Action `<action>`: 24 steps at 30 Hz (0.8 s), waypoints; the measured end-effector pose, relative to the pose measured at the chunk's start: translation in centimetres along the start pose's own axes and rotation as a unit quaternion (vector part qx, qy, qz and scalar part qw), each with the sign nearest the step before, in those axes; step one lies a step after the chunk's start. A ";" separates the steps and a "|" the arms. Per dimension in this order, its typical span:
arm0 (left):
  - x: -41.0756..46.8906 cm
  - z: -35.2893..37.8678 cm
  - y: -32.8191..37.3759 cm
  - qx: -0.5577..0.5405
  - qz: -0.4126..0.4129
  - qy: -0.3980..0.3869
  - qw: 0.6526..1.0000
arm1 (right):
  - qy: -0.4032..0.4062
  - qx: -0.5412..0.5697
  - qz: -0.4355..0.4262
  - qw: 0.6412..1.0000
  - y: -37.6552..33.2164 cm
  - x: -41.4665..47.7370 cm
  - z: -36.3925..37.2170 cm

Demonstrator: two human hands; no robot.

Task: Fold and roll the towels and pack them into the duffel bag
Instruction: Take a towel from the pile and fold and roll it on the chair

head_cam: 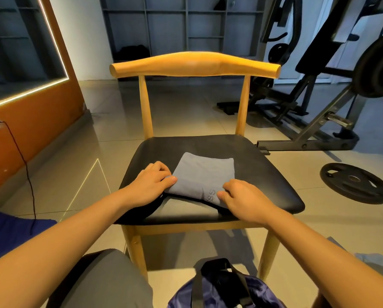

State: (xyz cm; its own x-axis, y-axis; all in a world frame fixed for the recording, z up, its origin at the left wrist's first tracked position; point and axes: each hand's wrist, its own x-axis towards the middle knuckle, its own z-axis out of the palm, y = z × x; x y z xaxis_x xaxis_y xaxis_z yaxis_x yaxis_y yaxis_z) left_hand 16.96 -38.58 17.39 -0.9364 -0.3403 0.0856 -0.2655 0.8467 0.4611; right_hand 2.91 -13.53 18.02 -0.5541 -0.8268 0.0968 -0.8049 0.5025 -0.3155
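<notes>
Closest to the lens, a blue duffel bag (221, 292) with black straps is seen on the tiled floor (181, 112), below the front edge of a wooden chair (195, 63). On the black seat, towards its front edge, a folded grey towel (205, 174) is laid. Its near edge is pinched by the curled fingers of the left hand (151, 185) and the right hand (243, 196), one at each corner. Grey shelving (186, 25), an orange wall (41, 112), a weight bench (319, 85) and a loose weight plate (355, 183) are seen around.

— Arms?
— Left forearm (79, 227) and right forearm (315, 247) bare throughout; left hand (150, 187), right hand (246, 201) likewise bare.
— Clothing?
— Plain grey fabric (110, 283) over knee, smooth, at lower left.
</notes>
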 end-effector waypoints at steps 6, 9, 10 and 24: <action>1.4 0.7 1.4 -0.040 -0.064 0.128 0.989 | 0.116 -0.060 -0.021 0.991 0.6 0.9 -0.3; 0.3 1.6 1.6 0.004 0.011 0.198 0.980 | 0.130 -0.132 -0.094 0.978 0.3 0.6 0.1; -0.2 1.7 1.1 -0.003 0.036 0.194 0.980 | 0.132 -0.150 -0.104 0.974 0.3 0.4 0.2; 3.6 1.3 0.2 -0.061 -0.030 0.012 0.998 | 0.004 0.059 0.076 0.995 1.9 3.1 -0.6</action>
State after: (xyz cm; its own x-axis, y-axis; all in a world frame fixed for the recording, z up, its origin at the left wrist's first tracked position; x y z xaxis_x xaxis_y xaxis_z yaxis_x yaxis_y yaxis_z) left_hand 13.28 -39.11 16.64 -0.9133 -0.4003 0.0757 -0.2895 0.7685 0.5706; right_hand -0.41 -15.01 18.26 -0.6703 -0.7407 0.0468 -0.6807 0.5885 -0.4362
